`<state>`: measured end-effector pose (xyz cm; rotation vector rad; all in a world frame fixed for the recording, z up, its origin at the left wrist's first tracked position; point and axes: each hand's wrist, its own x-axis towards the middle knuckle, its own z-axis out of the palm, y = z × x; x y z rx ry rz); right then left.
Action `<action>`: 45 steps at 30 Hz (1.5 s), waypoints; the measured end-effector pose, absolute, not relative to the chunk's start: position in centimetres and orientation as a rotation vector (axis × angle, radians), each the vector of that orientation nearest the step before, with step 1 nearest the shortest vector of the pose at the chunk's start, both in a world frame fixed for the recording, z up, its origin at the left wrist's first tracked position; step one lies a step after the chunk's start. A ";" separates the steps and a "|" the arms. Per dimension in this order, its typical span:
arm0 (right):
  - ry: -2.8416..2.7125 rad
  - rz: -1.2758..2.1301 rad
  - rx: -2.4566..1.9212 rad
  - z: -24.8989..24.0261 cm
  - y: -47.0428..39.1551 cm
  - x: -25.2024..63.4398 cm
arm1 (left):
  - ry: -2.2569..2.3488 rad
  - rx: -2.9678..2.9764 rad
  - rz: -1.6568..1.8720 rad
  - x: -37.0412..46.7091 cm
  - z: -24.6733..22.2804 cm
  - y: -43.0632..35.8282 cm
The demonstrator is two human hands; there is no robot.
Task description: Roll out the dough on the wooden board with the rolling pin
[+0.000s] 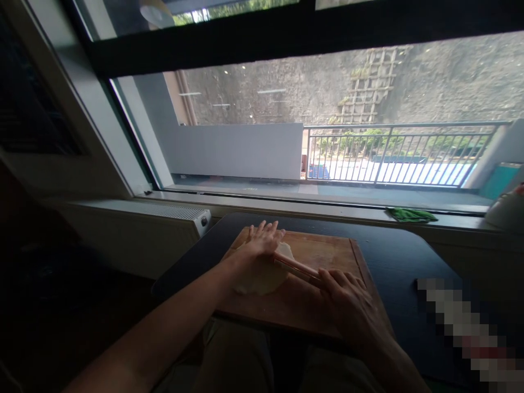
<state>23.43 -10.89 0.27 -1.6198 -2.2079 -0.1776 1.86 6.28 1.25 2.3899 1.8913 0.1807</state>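
Observation:
A flat, pale sheet of dough [260, 278] lies on the left half of a wooden board [323, 248]. My left hand [265, 238] rests over the dough's upper part, at the far end of a thin wooden rolling pin [298, 266], with its fingers spread. The near end of the pin is under my right hand [344, 289], whose fingers bend over it on the board's right side. The pin slants from upper left to lower right. My left hand and forearm hide part of the dough and the pin's far end.
The board sits on a dark table [388, 245]. A pixelated object [462, 327] lies at the table's right. A green cloth [411, 214] is on the sill below the window. A white radiator [139, 229] stands at the left.

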 end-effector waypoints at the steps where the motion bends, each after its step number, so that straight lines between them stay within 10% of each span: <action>1: -2.217 -0.166 -1.605 0.2 -11.4 23.4 | 1.868 2.412 0.151 0.9 1.2 5.2; 45: -2.175 -0.332 -1.602 -2.1 -11.4 24.9 | 1.865 2.407 0.463 5.0 1.4 7.8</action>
